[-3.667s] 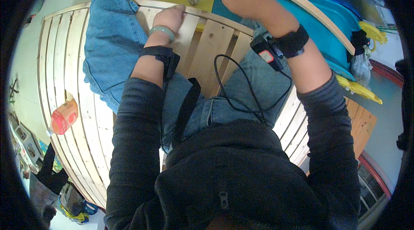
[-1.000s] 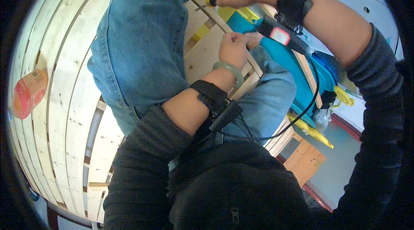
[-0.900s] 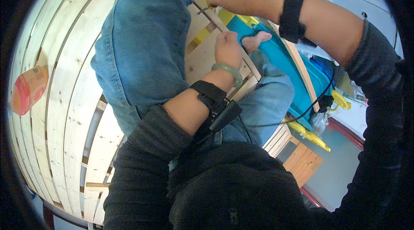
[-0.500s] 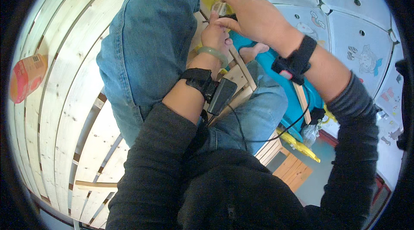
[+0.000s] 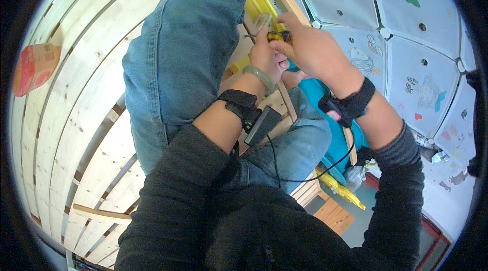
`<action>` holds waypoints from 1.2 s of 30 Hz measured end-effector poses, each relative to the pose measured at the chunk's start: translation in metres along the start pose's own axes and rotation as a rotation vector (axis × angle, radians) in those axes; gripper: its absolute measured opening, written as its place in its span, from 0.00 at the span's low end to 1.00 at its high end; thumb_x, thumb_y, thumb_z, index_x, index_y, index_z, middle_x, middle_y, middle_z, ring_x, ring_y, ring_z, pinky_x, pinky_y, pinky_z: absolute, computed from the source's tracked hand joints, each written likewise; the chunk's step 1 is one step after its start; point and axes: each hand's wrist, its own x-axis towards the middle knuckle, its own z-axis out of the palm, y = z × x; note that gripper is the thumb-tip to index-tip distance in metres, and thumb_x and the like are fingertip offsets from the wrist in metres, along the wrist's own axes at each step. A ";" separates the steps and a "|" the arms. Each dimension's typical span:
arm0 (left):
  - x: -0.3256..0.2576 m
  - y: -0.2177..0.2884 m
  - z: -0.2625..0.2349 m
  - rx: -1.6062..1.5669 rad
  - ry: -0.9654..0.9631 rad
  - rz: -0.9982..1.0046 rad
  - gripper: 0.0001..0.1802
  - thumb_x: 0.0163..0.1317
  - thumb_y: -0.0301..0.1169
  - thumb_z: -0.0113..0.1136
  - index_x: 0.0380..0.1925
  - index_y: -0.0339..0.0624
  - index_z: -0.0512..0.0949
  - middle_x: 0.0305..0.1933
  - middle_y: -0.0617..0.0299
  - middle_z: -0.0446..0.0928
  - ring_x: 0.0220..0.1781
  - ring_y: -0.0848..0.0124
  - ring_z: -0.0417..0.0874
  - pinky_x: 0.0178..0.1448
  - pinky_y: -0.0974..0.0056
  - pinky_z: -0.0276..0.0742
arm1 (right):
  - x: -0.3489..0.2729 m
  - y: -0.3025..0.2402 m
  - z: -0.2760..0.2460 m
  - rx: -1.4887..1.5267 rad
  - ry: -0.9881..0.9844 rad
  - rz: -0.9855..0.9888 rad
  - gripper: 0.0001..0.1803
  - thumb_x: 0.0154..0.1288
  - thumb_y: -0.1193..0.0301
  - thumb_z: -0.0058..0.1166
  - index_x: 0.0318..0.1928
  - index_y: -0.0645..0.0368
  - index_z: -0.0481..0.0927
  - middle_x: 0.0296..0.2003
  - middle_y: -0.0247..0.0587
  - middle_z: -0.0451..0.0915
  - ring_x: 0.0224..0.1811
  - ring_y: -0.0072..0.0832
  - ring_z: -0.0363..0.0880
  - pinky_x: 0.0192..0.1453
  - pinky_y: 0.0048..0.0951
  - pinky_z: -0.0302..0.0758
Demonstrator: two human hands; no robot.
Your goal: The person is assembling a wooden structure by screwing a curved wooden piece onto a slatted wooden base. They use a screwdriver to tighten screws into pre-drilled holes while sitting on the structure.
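My left hand (image 5: 267,60) is closed in front of my raised knee, a pale green bangle at its wrist. At its fingertips shows a small clear, rounded piece (image 5: 263,20) that looks like plastic. My right hand (image 5: 317,50) reaches in from the right, thumb and fingers closed round a short yellow-and-black handle (image 5: 278,37). The two hands almost touch, and the handle's far end is hidden between them. Below the hands, thin wooden bars (image 5: 287,102) lie between my legs. Both wrists wear black straps; a black box (image 5: 263,125) with a cable hangs at the left one.
Slatted pale wood (image 5: 76,98) fills the left side, with an orange-red bottle (image 5: 36,69) lying on it. White panels (image 5: 417,57) with drawings stand at the right. Blue (image 5: 335,144) and yellow plastic (image 5: 340,192) things sit beside my leg, near a wooden stool (image 5: 333,216).
My view has shifted slightly. The right hand has turned and drawn back a little from the left, so the yellow-and-black handle now shows between them.
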 end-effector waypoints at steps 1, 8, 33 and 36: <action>-0.001 0.000 0.000 -0.035 0.002 -0.005 0.19 0.66 0.53 0.42 0.23 0.56 0.68 0.12 0.77 0.57 0.13 0.80 0.54 0.19 0.71 0.49 | -0.002 -0.003 0.000 0.162 -0.116 0.213 0.11 0.57 0.68 0.49 0.42 0.53 0.76 0.32 0.42 0.75 0.40 0.44 0.76 0.45 0.39 0.74; -0.007 -0.001 0.002 0.227 0.229 -0.081 0.21 0.66 0.56 0.41 0.21 0.58 0.67 0.12 0.77 0.55 0.12 0.79 0.51 0.18 0.70 0.48 | -0.002 0.013 -0.001 -0.265 0.227 -0.394 0.10 0.59 0.69 0.50 0.42 0.52 0.77 0.32 0.44 0.73 0.40 0.45 0.73 0.44 0.39 0.72; 0.002 -0.004 -0.006 0.046 0.189 -0.068 0.24 0.67 0.56 0.38 0.21 0.53 0.68 0.12 0.73 0.58 0.12 0.78 0.55 0.19 0.70 0.50 | -0.007 0.005 0.011 -0.120 0.086 -0.104 0.10 0.61 0.66 0.53 0.40 0.58 0.74 0.28 0.45 0.76 0.35 0.49 0.76 0.39 0.42 0.74; 0.000 -0.005 -0.003 0.133 0.231 -0.040 0.20 0.66 0.51 0.42 0.25 0.49 0.65 0.16 0.70 0.59 0.14 0.76 0.56 0.19 0.69 0.51 | -0.009 0.014 0.010 -0.155 0.245 -0.376 0.12 0.62 0.64 0.53 0.39 0.60 0.73 0.31 0.47 0.78 0.36 0.49 0.77 0.39 0.43 0.73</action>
